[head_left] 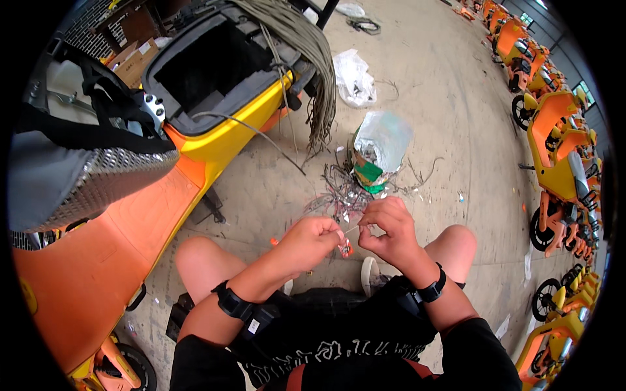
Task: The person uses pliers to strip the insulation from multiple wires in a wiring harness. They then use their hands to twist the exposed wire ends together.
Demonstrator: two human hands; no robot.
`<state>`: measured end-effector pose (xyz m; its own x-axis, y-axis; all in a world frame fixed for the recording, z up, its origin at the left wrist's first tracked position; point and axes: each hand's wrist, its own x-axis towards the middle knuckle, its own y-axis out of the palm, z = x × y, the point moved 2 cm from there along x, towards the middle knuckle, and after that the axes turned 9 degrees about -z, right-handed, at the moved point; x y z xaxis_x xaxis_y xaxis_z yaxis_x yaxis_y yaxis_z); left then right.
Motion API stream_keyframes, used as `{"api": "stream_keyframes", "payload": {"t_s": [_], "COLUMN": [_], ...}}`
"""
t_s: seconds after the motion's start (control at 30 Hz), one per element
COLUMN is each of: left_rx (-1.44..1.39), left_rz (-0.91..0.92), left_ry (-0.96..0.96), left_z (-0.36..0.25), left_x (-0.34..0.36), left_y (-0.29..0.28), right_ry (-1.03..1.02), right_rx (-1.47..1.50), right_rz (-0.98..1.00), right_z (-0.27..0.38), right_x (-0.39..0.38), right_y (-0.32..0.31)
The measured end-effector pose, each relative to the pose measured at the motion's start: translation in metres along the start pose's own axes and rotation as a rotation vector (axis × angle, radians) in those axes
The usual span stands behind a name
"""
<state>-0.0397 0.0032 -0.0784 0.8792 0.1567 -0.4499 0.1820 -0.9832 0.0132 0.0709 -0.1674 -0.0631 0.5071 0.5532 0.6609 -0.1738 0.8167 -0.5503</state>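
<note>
My left hand (312, 244) is closed with thumb and forefinger pressed together. Small orange parts (349, 247) of something show beside its fingertips, and another orange bit sticks out at its wrist side; most of that thing is hidden by the hand. My right hand (389, 231) pinches a thin pale wire (353, 229) between thumb and forefinger, its other fingers curled. The wire spans the short gap between the two hands, its left end at my left fingertips. Beyond the hands, a pile of cut wire scraps (342, 189) lies on the floor.
An open silver-lined bag (383, 140) stands on the floor ahead. To the left is a yellow and orange vehicle body (143, 215) with a bundle of grey cables (306, 45) draped over it. A white plastic bag (355, 78) lies farther off. Rows of orange scooters (554, 150) line the right.
</note>
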Motion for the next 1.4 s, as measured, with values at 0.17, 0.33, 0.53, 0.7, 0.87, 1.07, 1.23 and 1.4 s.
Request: {"api": "stream_keyframes", "payload": {"t_s": [0.17, 0.33, 0.53, 0.7, 0.87, 1.07, 1.23, 1.4], "left_rx": [-0.087, -0.393, -0.401, -0.429, -0.49, -0.482, -0.47, -0.435], "left_rz": [-0.077, -0.198, -0.181, -0.171, -0.144, -0.096, -0.067, -0.053], "left_ry": [-0.03, -0.092, -0.057, -0.072, -0.06, -0.061, -0.048, -0.064], "left_z": [-0.017, -0.019, -0.023, -0.021, -0.018, -0.02, -0.02, -0.02], "left_x": [-0.007, 0.0, 0.001, 0.003, 0.004, 0.001, -0.001, -0.001], "left_y": [-0.029, -0.038, -0.028, -0.025, -0.023, -0.02, -0.018, -0.016], "right_ry": [0.305, 0.646, 0.654, 0.632, 0.633, 0.587, 0.526, 0.478], "right_rx": [-0.027, 0.162, 0.225, 0.238, 0.373, 0.383, 0.313, 0.275], "right_rz": [-0.166, -0.07, 0.018, 0.102, 0.072, 0.067, 0.089, 0.135], "right_z": [-0.046, -0.051, -0.042, -0.035, -0.036, -0.031, -0.025, -0.022], "right_x": [0.011, 0.001, -0.001, -0.002, -0.008, -0.008, -0.003, 0.0], "right_y": [-0.042, -0.029, -0.018, -0.013, -0.007, -0.004, -0.005, -0.007]}}
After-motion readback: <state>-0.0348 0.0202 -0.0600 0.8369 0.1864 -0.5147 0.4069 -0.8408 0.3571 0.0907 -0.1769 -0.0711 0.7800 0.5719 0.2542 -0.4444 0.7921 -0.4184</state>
